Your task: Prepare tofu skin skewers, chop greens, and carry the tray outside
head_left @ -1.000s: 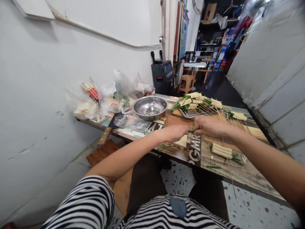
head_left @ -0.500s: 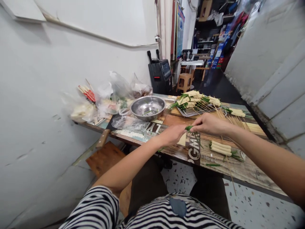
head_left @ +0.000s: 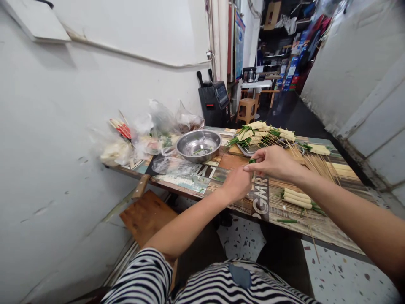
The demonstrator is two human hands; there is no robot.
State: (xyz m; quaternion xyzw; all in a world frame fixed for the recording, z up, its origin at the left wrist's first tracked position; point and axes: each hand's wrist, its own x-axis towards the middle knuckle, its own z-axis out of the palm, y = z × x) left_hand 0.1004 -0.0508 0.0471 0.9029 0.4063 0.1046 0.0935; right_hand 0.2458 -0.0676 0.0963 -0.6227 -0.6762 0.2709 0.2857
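Observation:
Over the middle of the wooden table (head_left: 275, 207), my left hand (head_left: 238, 181) and my right hand (head_left: 268, 162) meet, their fingertips pinched around a small bundle of green stalks (head_left: 252, 161). Most of that bundle is hidden by the fingers. To the right, several pale rolls (head_left: 297, 198) with green stalks inside lie side by side near the front edge. A loose green piece (head_left: 287, 221) is in front of them. Behind my right hand, a metal tray (head_left: 248, 151) bears a heap of skewered pale rolls with greens (head_left: 257, 131).
A steel bowl (head_left: 198, 146) with green scraps stands left of the tray. Plastic bags (head_left: 163, 120) and red-wrapped sticks (head_left: 122, 128) are at the far left. A cleaver handle (head_left: 141, 186) overhangs the front edge. Bare skewers (head_left: 319, 166) lie at the right.
My left hand has turned and moved slightly right, closer to my right hand. The green bundle is now more covered by the fingers. The whole view has shifted a little.

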